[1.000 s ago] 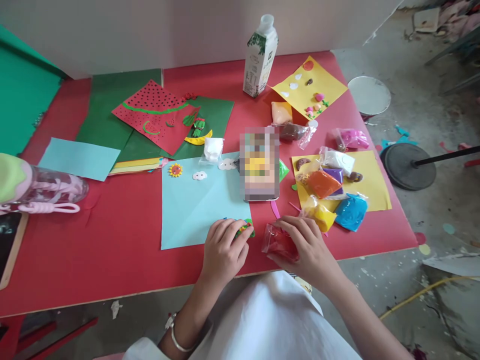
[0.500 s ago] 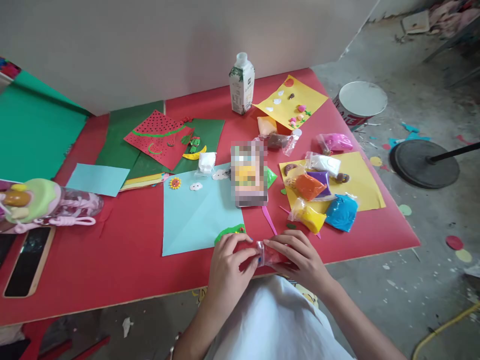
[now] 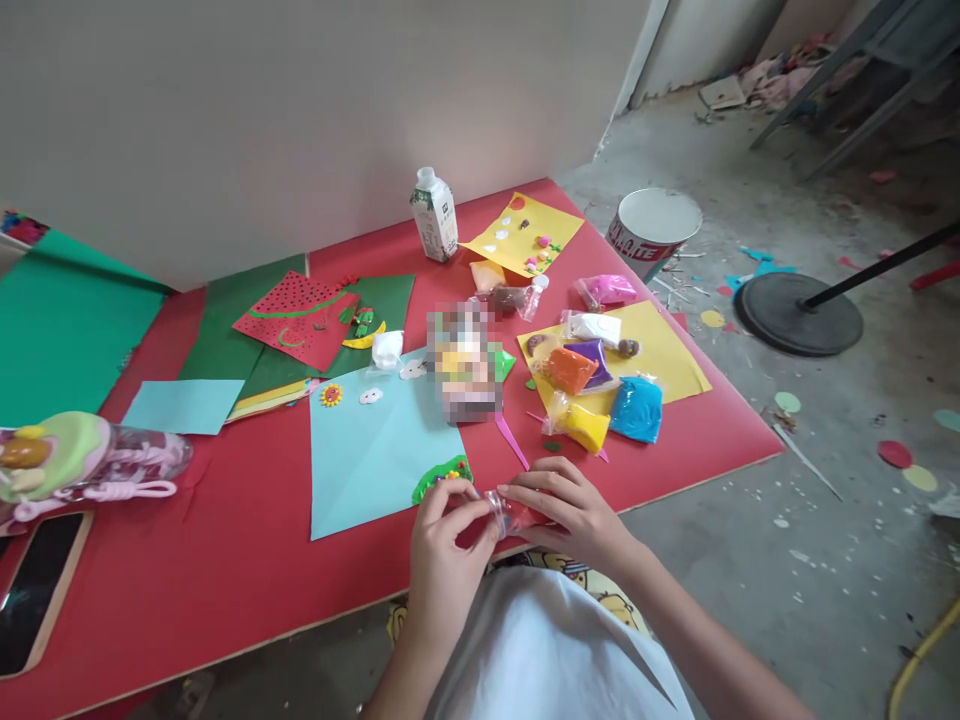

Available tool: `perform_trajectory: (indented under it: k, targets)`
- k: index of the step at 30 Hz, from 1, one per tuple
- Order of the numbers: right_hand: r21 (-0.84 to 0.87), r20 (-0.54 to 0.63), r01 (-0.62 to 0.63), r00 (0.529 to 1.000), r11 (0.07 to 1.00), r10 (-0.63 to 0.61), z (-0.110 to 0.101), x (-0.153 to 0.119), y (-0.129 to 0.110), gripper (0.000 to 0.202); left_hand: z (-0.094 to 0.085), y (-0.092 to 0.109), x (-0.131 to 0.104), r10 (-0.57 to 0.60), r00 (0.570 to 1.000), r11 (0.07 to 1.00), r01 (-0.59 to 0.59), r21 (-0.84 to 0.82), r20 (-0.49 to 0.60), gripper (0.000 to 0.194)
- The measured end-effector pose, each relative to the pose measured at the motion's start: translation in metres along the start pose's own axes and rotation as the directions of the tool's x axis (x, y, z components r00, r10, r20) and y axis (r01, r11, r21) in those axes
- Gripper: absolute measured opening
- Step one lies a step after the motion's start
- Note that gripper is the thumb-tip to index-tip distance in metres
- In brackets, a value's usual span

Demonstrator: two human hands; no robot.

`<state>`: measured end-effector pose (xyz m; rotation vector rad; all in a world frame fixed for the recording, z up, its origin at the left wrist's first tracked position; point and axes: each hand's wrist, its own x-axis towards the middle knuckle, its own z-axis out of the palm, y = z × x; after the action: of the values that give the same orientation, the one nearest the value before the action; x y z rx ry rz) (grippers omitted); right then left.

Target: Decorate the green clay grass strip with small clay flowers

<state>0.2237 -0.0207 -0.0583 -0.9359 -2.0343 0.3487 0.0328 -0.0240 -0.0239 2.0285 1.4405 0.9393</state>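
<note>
Red counter [image 3: 247, 550] stands against a plain wall [image 3: 337, 130]. At its near edge, directly before the person, is the red bag [image 3: 519, 516]. Right hand [image 3: 574, 508] grasps the filled body of the bag; left hand [image 3: 451, 535] pinches its clear end. Caution: a hard pull on the clear end could tear the bag, and a tight squeeze could force its contents out. A sideways slip of the left hand could disturb the green patch [image 3: 433, 478] just beside it, on the blue sheet [image 3: 375, 450].
</note>
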Motion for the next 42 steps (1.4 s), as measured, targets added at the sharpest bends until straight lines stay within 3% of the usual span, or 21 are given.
perform_trajectory:
  k: [8,16,20,25,30,34,42]
  targets:
    - [-0.074,0.004,0.057,0.998,0.996,-0.057,0.008,0.003,-0.005,0.041,-0.002,-0.008,-0.01,0.098,0.993,0.989,-0.089,0.119,-0.068,0.013]
    - [-0.05,0.068,0.119,0.991,0.992,-0.116,0.016,0.016,-0.017,0.038,-0.019,-0.018,-0.011,-0.071,0.997,0.994,0.073,-0.082,0.024,0.015]
    - [0.0,0.051,0.143,0.988,0.99,-0.143,0.017,0.024,-0.027,0.037,-0.029,-0.019,-0.012,-0.065,0.996,0.991,0.072,-0.114,0.059,0.011]
    - [-0.003,0.014,0.113,0.993,0.994,-0.113,0.015,0.028,-0.033,0.036,-0.034,-0.018,-0.014,0.046,0.998,0.998,-0.048,-0.047,-0.038,0.016]
    - [-0.043,0.019,0.094,0.995,0.995,-0.093,0.013,0.028,-0.031,0.035,-0.032,-0.015,-0.014,0.043,0.984,0.995,-0.057,-0.08,-0.172,0.011]
    - [-0.041,0.01,0.103,0.995,0.994,-0.102,0.013,0.027,-0.029,0.033,-0.031,-0.011,-0.01,0.006,0.995,0.988,-0.02,-0.152,-0.095,0.009]
    - [-0.033,0.019,0.103,0.995,0.994,-0.103,0.014,0.024,-0.027,0.032,-0.035,-0.011,-0.007,-0.179,0.979,0.959,0.195,-0.207,0.095,0.008]
